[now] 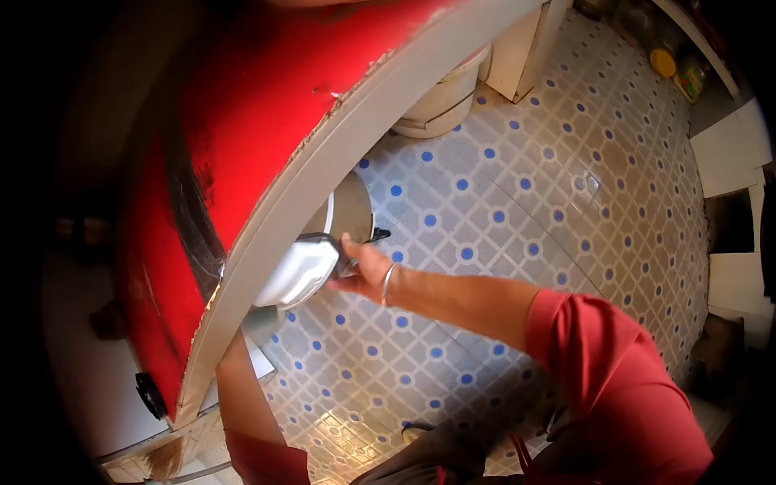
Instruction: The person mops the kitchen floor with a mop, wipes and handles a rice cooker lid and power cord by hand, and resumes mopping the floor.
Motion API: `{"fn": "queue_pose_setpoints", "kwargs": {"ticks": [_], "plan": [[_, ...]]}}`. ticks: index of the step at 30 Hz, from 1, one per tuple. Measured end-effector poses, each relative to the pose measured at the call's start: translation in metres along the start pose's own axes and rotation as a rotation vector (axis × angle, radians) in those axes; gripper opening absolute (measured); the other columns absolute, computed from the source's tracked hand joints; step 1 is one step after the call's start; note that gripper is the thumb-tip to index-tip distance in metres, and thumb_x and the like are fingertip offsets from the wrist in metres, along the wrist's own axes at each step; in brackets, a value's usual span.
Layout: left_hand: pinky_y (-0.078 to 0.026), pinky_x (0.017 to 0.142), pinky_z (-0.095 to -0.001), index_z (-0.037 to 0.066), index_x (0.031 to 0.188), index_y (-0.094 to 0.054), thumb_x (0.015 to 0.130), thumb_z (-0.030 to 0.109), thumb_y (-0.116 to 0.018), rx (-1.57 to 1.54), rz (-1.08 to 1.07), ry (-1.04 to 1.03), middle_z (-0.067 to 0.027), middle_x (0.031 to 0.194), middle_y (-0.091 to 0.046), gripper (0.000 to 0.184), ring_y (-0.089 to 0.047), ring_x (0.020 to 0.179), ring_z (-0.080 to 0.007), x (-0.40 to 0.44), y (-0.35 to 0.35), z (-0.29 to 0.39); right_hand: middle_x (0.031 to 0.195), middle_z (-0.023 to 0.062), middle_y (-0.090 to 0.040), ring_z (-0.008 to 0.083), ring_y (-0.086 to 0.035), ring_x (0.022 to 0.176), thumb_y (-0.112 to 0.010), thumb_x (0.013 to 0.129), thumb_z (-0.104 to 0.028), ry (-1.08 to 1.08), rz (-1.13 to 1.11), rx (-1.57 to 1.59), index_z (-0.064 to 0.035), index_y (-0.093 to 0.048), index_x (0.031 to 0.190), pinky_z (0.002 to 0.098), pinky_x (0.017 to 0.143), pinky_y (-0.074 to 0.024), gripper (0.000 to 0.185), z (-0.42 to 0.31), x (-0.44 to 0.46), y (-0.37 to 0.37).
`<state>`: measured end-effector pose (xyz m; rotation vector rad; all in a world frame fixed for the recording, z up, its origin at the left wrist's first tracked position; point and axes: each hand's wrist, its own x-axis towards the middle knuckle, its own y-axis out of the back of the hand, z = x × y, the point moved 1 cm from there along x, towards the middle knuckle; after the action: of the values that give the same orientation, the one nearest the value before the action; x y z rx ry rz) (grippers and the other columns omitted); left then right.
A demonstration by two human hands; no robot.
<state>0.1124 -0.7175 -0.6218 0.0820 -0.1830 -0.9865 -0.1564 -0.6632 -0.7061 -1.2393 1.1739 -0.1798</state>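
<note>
My right hand [364, 271], with a bangle [389, 284] at its wrist, is closed on the dark handle of a shiny metal pan [299, 273]. The pan is tilted beside the counter's rim, which covers part of it. Just behind it stands a grey-brown round vessel [352, 202], partly covered by the counter; a black handle [378, 235] sticks out close to my fingers. Of my left arm, only the forearm [244, 388] shows. It reaches under the counter edge, and the hand itself is hidden.
A red countertop [242, 105] with a pale, chipped edge [323, 137] curves across the left. Under it stands a white bucket [440, 105]. Patterned tiles with blue dots cover the floor [485, 242]. A shelf at the upper right holds a jar with a yellow lid [663, 62].
</note>
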Motion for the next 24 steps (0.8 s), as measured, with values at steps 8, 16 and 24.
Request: {"fn": "queue_pose_setpoints", "kwargs": {"ticks": [8, 16, 24], "plan": [[-0.04, 0.082, -0.0356, -0.006, 0.108, -0.047, 0.085, 0.014, -0.046, 0.007, 0.03, -0.009, -0.0137, 0.105, -0.05, 0.03, -0.049, 0.095, -0.0239, 0.019, 0.0, -0.015, 0.111, 0.0012, -0.048, 0.017, -0.049, 0.095, -0.041, 0.089, -0.038, 0.118, -0.02, 0.062, -0.0097, -0.048, 0.108, 0.0295, 0.072, -0.0497, 0.035, 0.016, -0.001, -0.011], [-0.04, 0.083, -0.0361, -0.007, 0.11, -0.045, 0.086, 0.014, -0.045, 0.029, 0.047, -0.026, -0.0142, 0.108, -0.049, 0.032, -0.048, 0.098, -0.0246, 0.023, 0.009, -0.022, 0.106, 0.0037, -0.048, 0.0185, -0.05, 0.091, -0.041, 0.089, -0.038, 0.111, 0.011, 0.05, -0.0103, -0.049, 0.109, 0.0295, 0.074, -0.0494, 0.036, 0.014, -0.011, -0.013], [-0.039, 0.085, -0.0365, -0.007, 0.112, -0.043, 0.087, 0.015, -0.044, 0.133, 0.082, -0.088, -0.0148, 0.111, -0.048, 0.033, -0.047, 0.1, -0.0253, -0.003, 0.013, -0.025, 0.105, 0.0079, -0.045, 0.0203, -0.046, 0.097, -0.046, 0.087, -0.036, 0.118, -0.021, 0.088, -0.0076, -0.046, 0.111, 0.0345, 0.076, -0.0512, 0.037, 0.011, -0.012, -0.015]]}}
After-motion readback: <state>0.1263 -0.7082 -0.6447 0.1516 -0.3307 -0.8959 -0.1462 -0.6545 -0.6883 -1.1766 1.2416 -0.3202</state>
